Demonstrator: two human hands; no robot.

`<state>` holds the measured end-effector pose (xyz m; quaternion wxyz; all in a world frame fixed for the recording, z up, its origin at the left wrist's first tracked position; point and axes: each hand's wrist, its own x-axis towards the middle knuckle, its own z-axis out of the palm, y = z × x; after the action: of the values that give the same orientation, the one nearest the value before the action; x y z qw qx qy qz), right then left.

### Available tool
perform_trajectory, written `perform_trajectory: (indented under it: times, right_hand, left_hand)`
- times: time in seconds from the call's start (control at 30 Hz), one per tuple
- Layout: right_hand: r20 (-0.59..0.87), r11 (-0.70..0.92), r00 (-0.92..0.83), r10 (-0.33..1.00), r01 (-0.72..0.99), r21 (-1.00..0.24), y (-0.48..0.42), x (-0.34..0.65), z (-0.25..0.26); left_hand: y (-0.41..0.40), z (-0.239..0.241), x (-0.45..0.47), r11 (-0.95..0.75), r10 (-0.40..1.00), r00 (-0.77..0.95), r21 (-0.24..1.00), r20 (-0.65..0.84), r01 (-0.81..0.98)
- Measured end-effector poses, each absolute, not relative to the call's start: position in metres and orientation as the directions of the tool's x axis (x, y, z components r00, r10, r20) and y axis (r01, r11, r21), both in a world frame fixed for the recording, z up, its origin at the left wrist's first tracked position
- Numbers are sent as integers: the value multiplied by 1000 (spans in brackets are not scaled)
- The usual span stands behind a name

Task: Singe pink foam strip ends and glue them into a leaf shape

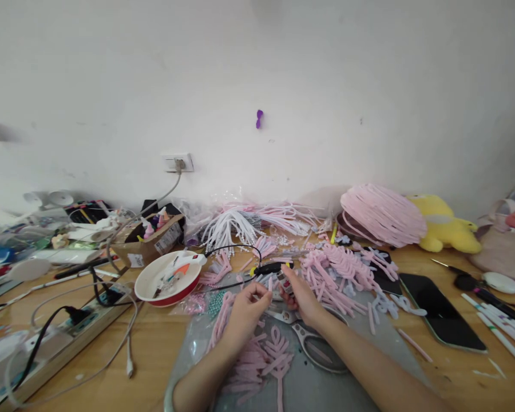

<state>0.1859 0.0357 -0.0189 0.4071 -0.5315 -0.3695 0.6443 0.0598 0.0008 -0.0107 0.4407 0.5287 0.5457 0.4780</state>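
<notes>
My left hand (251, 306) is closed in a pinch, with a short pink pipe cleaner piece (270, 282) showing at its fingertips. Just right of it, my right hand (300, 294) wraps round a small lighter (282, 279), mostly covered by the fingers. A pair of scissors (298, 332) with grey handles lies on the grey mat (326, 395), partly beneath my right wrist. Between my forearms, a leaf-shaped pink pipe cleaner sprig (280, 366) rests beside a pile of cut pink pieces (249, 372).
A red-and-white bowl (167, 297) holding a glue gun (186, 262) stands left. Further left are a power strip (81, 326) and loose cables. Pink pipe cleaner shapes (339, 269), a phone (444, 312) and a yellow plush toy (446, 226) lie right. White stems (229, 226) line the wall.
</notes>
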Motion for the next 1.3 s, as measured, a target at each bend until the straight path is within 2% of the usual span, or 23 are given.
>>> perform_trajectory:
  times: [0.37, 0.63, 0.87, 1.3]
  right_hand:
    - [-261, -262, -48, 964, -20, -965, 37, 182, -29]
    - [-313, -317, -86, 946, -49, -947, 39, 185, -32]
    - [-292, -289, -82, 953, 45, -956, 37, 184, -29]
    - [-270, -272, -108, 957, -2, -962, 36, 185, -32]
  left_hand:
    - [-1, -8, 61, -5, 1000, -21, 987, 8, 161]
    - [-1, -9, 61, 30, 1000, -6, 981, -30, 191]
    - [-1, -8, 61, 31, 999, -12, 977, -30, 210]
    - [-2, -6, 62, 40, 999, -27, 980, -35, 195]
